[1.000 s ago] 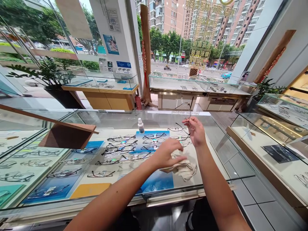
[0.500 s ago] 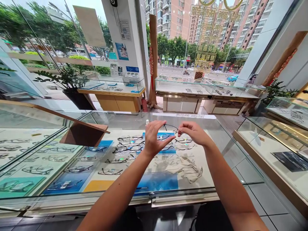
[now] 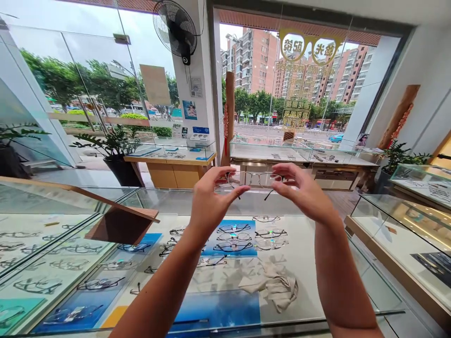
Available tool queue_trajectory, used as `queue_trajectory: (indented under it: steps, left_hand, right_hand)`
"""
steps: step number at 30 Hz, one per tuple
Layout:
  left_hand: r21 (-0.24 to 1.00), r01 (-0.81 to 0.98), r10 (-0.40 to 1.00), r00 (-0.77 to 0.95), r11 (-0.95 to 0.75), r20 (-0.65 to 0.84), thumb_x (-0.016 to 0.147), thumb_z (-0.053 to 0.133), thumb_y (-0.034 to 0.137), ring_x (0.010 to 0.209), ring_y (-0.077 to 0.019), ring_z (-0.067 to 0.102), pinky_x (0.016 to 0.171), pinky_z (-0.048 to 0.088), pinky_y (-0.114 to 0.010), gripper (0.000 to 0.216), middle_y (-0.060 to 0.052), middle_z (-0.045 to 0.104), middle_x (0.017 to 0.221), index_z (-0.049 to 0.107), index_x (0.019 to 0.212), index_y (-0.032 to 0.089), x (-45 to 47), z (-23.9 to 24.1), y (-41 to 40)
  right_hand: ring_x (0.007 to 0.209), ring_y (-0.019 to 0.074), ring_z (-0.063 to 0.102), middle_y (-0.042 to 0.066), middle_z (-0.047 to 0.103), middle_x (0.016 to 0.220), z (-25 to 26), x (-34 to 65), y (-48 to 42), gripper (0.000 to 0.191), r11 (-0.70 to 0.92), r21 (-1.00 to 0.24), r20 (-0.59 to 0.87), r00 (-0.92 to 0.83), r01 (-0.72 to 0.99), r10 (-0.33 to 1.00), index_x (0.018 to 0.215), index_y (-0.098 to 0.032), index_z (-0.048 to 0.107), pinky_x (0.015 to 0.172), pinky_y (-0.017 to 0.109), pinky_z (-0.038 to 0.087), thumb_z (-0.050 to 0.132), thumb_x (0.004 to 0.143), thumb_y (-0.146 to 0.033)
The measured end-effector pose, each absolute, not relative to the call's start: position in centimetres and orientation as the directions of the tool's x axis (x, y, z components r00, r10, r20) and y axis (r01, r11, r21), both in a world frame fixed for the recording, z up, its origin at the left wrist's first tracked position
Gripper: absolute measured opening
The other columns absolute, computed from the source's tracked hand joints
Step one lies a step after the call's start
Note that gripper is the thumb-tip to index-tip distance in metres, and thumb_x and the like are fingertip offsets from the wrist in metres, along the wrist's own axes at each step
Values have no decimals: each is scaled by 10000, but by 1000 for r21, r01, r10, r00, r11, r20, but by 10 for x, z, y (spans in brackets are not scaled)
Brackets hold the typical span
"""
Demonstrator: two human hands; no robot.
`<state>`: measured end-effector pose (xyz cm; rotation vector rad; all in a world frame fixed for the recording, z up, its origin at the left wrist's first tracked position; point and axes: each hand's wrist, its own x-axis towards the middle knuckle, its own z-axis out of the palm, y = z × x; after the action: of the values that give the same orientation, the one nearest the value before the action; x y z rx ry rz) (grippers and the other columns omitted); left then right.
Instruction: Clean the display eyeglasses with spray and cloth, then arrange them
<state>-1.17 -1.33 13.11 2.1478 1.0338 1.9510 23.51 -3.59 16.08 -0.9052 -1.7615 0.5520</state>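
Between my hands is a pair of thin-rimmed eyeglasses (image 3: 259, 179), held up above the far part of the glass display case, lenses facing me and the temples hanging below. My left hand (image 3: 214, 190) pinches the left end of the frame between thumb and fingers. At the other end, my right hand (image 3: 298, 188) grips the rim and hinge in the same way. Beneath them, a crumpled beige cloth (image 3: 276, 284) lies on the glass top. Several eyeglass frames (image 3: 233, 237) rest inside the case on a blue and white base.
A wooden slatted stand (image 3: 121, 225) sits on the case at left. Another glass case (image 3: 419, 244) runs along the right. Low display cabinets (image 3: 176, 169), a potted plant (image 3: 116, 152) and a wooden post (image 3: 229, 112) stand farther off by the windows. A wall fan (image 3: 175, 28) hangs above.
My view has tilted upward. The eyeglasses have been raised and turned from edge-on to facing me, and my right hand has moved out to the frame's right end.
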Motion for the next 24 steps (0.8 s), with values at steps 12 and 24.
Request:
queue_trajectory:
  steps: [12,24]
  left_hand:
    - [457,453,488,-56,-765,871,745,918,487,999,-241,712,793,647,-351,468,-89,715,1137,769,1116,243,-14,149,-14]
    - [708,155,704,-92,-689,705,679,972,422,1002,-267,766,925,661,-437,595,-125,776,1141,739,1182,205,-16,131,16]
  right_hand:
    - [1052,277,712,88,755,1158,145,221,-42,423,676,-570,778,45,467,626,1203,-270,728,914,479,613,813,860,-503]
    - [1050,264,698,57,745,1125,144,220,-39,361,675,-531,813,83,512,576,1205,-312,732,887,468,626,798,882,-460]
